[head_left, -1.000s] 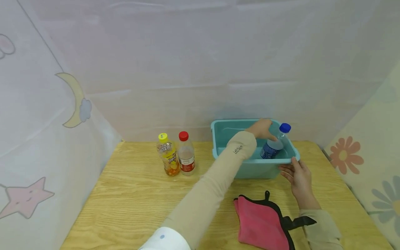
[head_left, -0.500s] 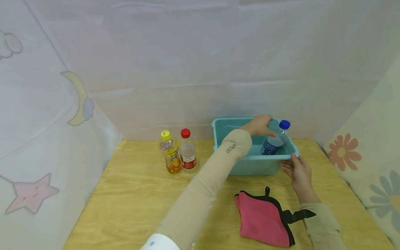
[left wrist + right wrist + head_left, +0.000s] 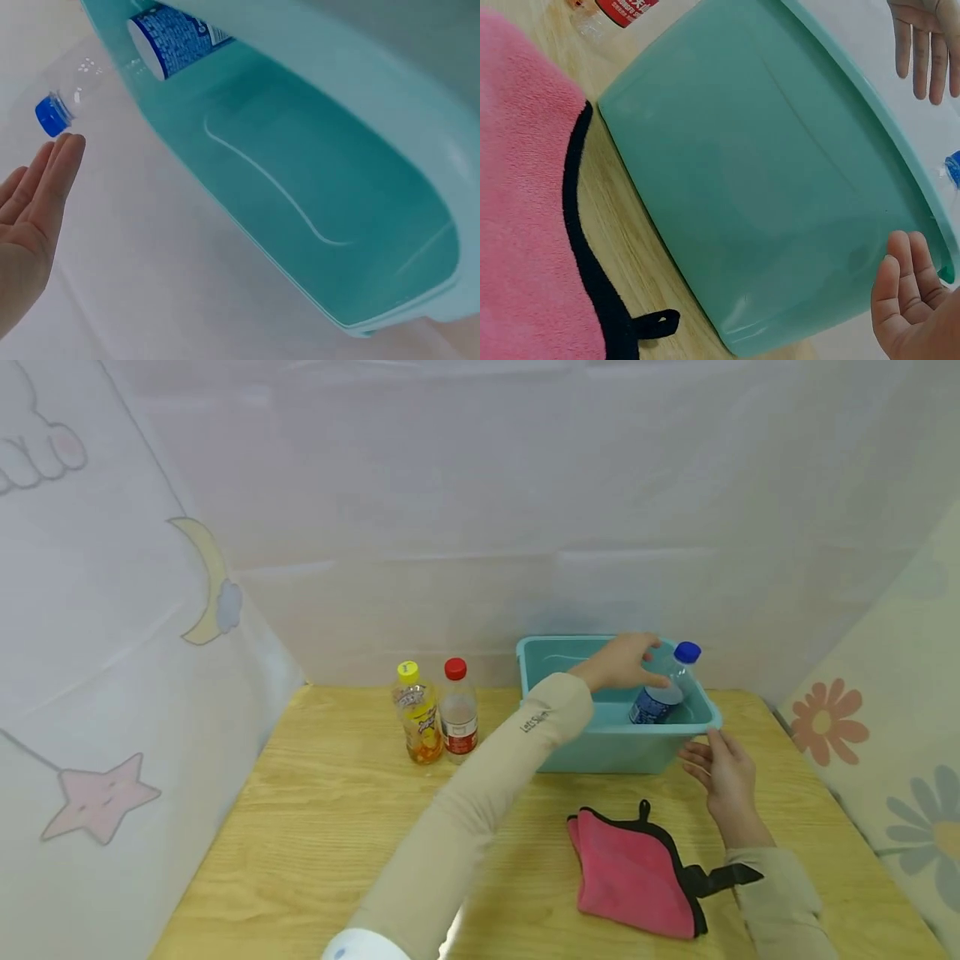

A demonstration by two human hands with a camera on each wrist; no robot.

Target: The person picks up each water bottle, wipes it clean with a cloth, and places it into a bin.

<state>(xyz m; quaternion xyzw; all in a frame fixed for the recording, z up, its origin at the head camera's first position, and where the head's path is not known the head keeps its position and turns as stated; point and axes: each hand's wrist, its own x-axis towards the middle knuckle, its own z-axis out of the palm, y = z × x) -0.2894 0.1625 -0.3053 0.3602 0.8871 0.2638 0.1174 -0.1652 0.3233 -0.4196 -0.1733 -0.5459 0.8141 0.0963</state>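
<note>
A turquoise plastic bin (image 3: 607, 753) stands on the table. A clear bottle (image 3: 662, 700) with a blue cap and blue label leans in the bin's right end, its neck above the rim. My left hand (image 3: 621, 662) reaches over the bin beside this bottle, thumb and fingers spread. In the left wrist view, the left hand's straight fingers (image 3: 56, 172) are close to the blue cap (image 3: 52, 115) and grip nothing. My right hand (image 3: 731, 781) holds the bin's front right corner by the rim; in the right wrist view, its fingers (image 3: 907, 274) lie under that rim.
Left of the bin stand a yellow-capped bottle (image 3: 418, 718) with orange contents and a red-capped bottle (image 3: 459, 714). A pink cloth (image 3: 633, 872) with black edging and a strap lies in front of the bin. A pale printed curtain (image 3: 420, 510) hangs behind the table.
My left forearm has drawn slightly left, and its fingers spread wider beside the blue-capped bottle. The head view has shifted a little. My right hand stays at the bin's corner.
</note>
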